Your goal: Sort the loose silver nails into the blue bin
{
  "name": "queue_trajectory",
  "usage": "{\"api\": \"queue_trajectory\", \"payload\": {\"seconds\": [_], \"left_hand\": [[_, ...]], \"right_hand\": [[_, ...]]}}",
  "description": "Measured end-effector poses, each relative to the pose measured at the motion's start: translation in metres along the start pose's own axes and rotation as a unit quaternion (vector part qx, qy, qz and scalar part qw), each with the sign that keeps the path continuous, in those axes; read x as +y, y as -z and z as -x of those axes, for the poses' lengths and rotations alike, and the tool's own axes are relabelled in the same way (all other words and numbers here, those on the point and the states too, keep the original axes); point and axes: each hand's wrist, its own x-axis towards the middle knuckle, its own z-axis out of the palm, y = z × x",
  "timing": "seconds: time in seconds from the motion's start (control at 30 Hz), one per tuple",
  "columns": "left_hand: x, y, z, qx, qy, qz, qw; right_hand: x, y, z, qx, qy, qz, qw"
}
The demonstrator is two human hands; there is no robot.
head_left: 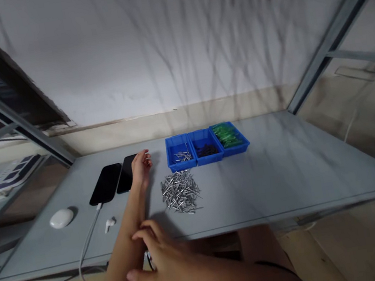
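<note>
My left hand point(140, 167) rests on the table over the edge of a dark phone point(126, 175), its fingers loosely curled and nothing visible in them. Bent over my left forearm is my right hand point(161, 255), thumb and fingers apart, fingertips touching the skin below the elbow crease. To the right of my left hand lies a pile of thin silver metal pins or rivets point(181, 192). Behind it stand three joined blue bins: the left bin point(181, 165) holds some silver pins, the middle bin point(209, 159) small dark pieces, the right bin point(246, 146) green pieces.
A second phone point(105, 184) with a white charging cable point(90, 233) lies at left. Near it are a white earbud point(110, 224) and a white oval case point(61, 218). A power strip point(16, 173) sits on the left shelf. Metal frame posts point(330, 49) flank the table point(287, 176).
</note>
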Motion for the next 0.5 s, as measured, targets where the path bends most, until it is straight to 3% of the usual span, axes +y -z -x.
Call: {"api": "queue_trajectory", "payload": {"seconds": [0.07, 0.13, 0.2, 0.23, 0.27, 0.33, 0.4, 0.5], "left_hand": [[0.000, -0.001, 0.000, -0.005, -0.002, 0.000, 1.000], [-0.002, -0.002, 0.000, -0.009, -0.003, -0.001, 1.000], [-0.005, -0.004, 0.000, -0.012, -0.006, -0.010, 1.000], [-0.006, -0.004, 0.000, -0.013, -0.009, -0.018, 1.000], [-0.007, -0.005, 0.000, -0.013, -0.013, -0.026, 0.999], [-0.008, -0.006, 0.000, -0.014, -0.020, -0.037, 0.999], [-0.008, -0.007, 0.001, -0.014, -0.022, -0.037, 0.999], [-0.008, -0.008, 0.001, -0.014, -0.020, -0.037, 0.999]], "right_hand": [[0.002, -0.005, 0.010, -0.028, -0.010, -0.007, 1.000], [0.003, -0.005, 0.022, -0.102, 0.004, -0.011, 0.995], [0.001, 0.008, 0.029, -0.200, 0.060, -0.006, 0.978], [-0.001, 0.019, 0.029, -0.201, 0.073, 0.015, 0.977], [-0.002, 0.033, 0.027, -0.157, 0.067, 0.049, 0.984], [-0.003, 0.066, 0.018, -0.012, 0.049, 0.118, 0.992], [0.000, 0.098, 0.007, 0.095, 0.025, 0.191, 0.977], [0.010, 0.130, -0.005, 0.103, 0.009, 0.315, 0.944]]}}
